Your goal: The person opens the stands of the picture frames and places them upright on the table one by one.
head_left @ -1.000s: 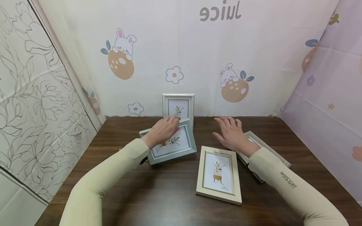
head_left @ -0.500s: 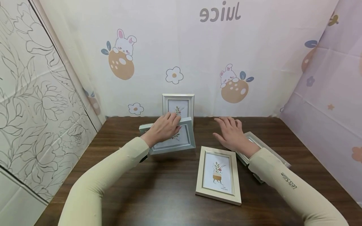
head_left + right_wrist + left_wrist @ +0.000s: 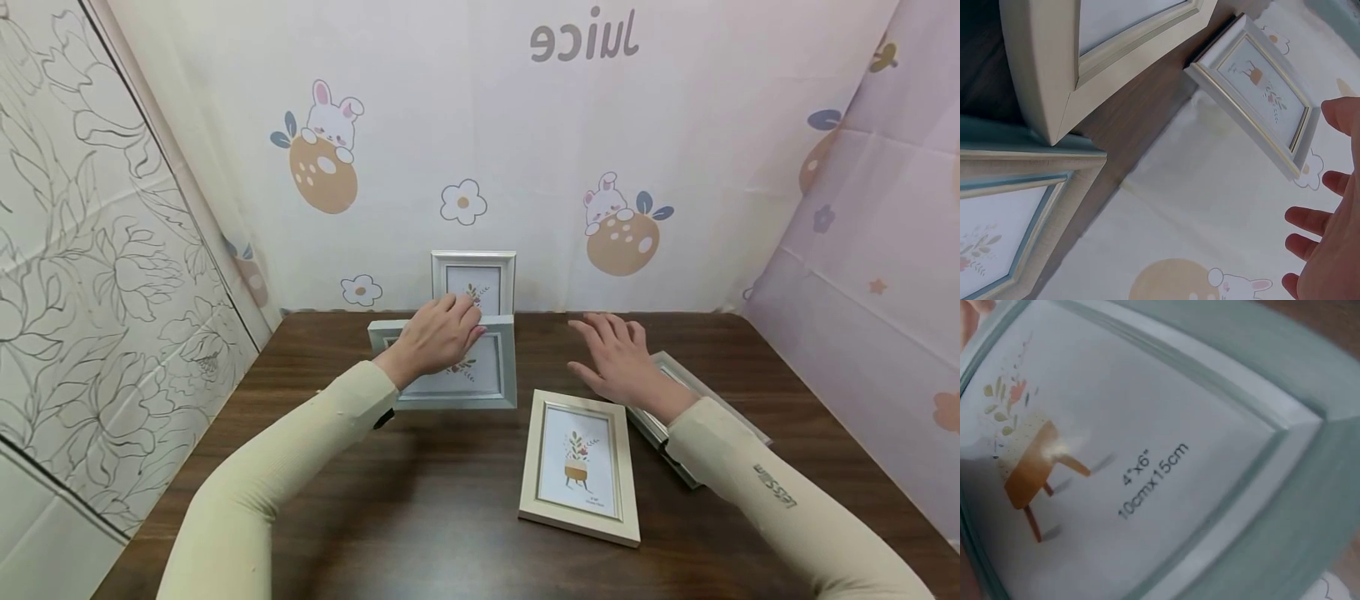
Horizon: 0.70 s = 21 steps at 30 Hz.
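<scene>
My left hand (image 3: 438, 335) grips the top edge of a blue-green picture frame (image 3: 507, 367), fingers curled over it. The frame is turned sideways and nearly upright, and its flower-pot print and border (image 3: 1297, 506) fill the left wrist view. Behind it a white picture frame (image 3: 510, 279) stands upright against the back wall, its lower part hidden. Over the right half of the table my right hand (image 3: 622, 362) hovers with fingers spread and loosely bent, holding nothing. A cream picture frame (image 3: 577, 454) lies face up just in front of that hand.
A grey picture frame (image 3: 720, 404) lies slanted on the dark wooden table (image 3: 450, 517), partly under the right forearm. At the back hangs a printed curtain (image 3: 480, 125). A floral panel (image 3: 112, 250) borders the left side.
The blue-green picture frame has tipped up from a backward lean to nearly upright and levelled out, its lower edge rising with my left hand's turn. My right hand has hardly moved.
</scene>
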{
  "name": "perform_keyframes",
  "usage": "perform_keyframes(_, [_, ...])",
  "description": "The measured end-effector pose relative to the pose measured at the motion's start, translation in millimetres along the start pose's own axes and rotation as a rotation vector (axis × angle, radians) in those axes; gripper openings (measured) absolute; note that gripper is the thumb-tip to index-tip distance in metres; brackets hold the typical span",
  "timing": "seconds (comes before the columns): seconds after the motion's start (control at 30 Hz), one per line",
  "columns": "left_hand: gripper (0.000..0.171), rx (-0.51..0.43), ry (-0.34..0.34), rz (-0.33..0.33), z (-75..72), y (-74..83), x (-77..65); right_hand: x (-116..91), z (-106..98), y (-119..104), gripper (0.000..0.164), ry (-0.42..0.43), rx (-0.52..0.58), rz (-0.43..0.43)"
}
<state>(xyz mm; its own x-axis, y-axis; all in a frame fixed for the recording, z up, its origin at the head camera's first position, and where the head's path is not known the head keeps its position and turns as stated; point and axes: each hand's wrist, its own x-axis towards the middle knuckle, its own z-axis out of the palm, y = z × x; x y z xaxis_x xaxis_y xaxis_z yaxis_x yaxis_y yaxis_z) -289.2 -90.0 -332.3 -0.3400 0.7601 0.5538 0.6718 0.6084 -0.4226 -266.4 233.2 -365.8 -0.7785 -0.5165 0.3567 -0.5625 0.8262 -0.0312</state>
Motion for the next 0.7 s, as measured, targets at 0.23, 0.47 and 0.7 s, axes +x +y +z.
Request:
perform_keyframes(0.23, [0.019,-0.027,-0.009,0.065,-11.2,3.8,4.5,-5,-3,2,0.063,0.015,-0.009,-0.015])
perform_keyframes(0.47, [0.014,-0.127,-0.088,0.117,-19.5,5.9,8.7,-11,-7,4,0.066,0.006,-0.003,-0.058])
perform_keyframes(0.7, [0.013,-0.199,-0.097,0.173,-22.1,2.7,8.4,-15,-10,8,0.069,0.006,0.005,-0.178])
